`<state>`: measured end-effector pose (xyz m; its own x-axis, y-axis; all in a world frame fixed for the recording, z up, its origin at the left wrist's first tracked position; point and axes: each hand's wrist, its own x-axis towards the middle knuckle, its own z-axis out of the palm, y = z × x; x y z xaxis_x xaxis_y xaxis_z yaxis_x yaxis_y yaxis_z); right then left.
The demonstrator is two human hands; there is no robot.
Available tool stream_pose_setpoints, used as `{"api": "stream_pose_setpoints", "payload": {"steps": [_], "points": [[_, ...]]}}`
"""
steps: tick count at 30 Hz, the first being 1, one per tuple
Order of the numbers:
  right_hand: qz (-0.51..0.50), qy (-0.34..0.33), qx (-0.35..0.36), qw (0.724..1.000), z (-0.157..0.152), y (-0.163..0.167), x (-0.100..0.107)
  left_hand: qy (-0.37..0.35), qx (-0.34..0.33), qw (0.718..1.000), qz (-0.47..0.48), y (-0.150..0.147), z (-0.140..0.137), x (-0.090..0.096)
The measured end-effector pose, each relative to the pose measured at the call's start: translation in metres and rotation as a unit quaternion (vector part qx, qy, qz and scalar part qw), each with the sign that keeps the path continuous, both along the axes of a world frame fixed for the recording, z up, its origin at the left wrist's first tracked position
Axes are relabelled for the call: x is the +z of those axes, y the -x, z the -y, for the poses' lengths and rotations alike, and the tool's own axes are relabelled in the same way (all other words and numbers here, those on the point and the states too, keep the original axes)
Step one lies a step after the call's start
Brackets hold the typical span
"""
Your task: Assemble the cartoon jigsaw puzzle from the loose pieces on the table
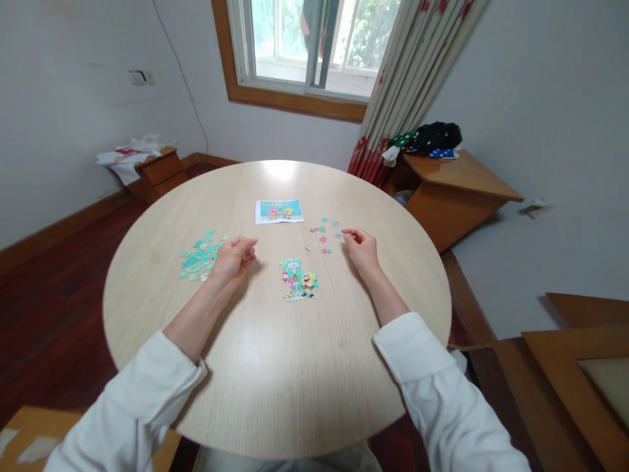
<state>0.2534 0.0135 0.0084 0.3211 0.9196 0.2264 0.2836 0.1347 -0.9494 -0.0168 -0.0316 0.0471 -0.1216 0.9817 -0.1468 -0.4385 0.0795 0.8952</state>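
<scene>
My left hand (236, 257) hovers by the right edge of a pile of loose teal puzzle pieces (199, 257); its fingers are curled against the thumb, and anything between them is hidden. Further right, my right hand (362, 250) is pinched, with a small pink and teal puzzle piece (339, 235) at its fingertips. Between both hands lies a partly joined jigsaw puzzle (299, 280) with several cartoon figures. Above it, several scattered pieces, one of them a pink puzzle piece (323, 239), lie spread near my right hand.
A creased reference picture (280, 211) lies flat toward the far side of the round wooden table (289, 367). Beyond the table's right edge stands a wooden cabinet (442, 190) topped with dark cloths (435, 139). A cardboard box (34, 436) sits at the lower left.
</scene>
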Motion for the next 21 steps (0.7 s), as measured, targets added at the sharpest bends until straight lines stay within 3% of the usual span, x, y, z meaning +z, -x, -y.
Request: {"api": "stream_pose_setpoints", "payload": {"steps": [14,21], "points": [[0.131,-0.005,-0.043,0.990,-0.006,-0.015,-0.009,0.026,0.034,0.992,0.116,0.001,-0.004,0.001],[0.194,-0.017,-0.106,0.975,-0.004,-0.040,-0.003,0.055,0.045,0.981,0.179,0.005,-0.006,0.003]]}}
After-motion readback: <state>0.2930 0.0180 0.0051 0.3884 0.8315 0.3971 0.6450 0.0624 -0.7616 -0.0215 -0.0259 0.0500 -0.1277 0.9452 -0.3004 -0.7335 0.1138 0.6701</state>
